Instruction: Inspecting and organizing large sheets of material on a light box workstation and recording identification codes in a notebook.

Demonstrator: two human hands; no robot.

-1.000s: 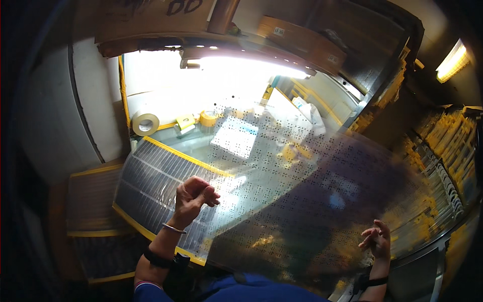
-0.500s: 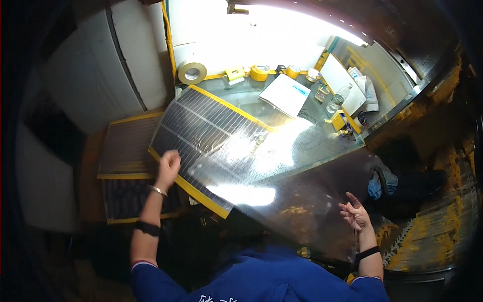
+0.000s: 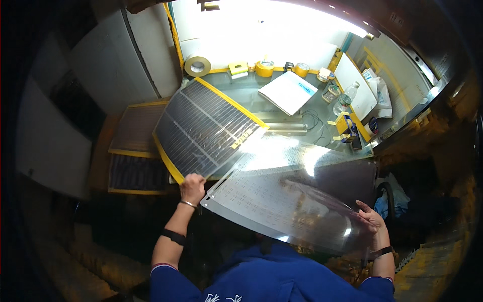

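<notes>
A large clear flexible sheet [image 3: 282,191] printed with rows of small marks is held out flat in front of me, bowing slightly. My left hand [image 3: 192,187] grips its near left corner. My right hand [image 3: 371,217] holds its near right edge with fingers spread under it. Beneath and to the left lies a dark ribbed panel with a yellow border [image 3: 201,128] on the glass-topped workbench [image 3: 282,123].
On the bench's far side are tape rolls [image 3: 197,65], a white booklet [image 3: 288,91], a plastic bottle [image 3: 345,100] and small yellow items [image 3: 343,123]. Two more yellow-framed dark panels [image 3: 135,151] lie lower on the left. Grey cabinets [image 3: 100,65] stand at the left.
The view has tilted down and the clear sheet has come lower and flatter toward me. My left hand has moved right, to the sheet's corner; both hands still hold it.
</notes>
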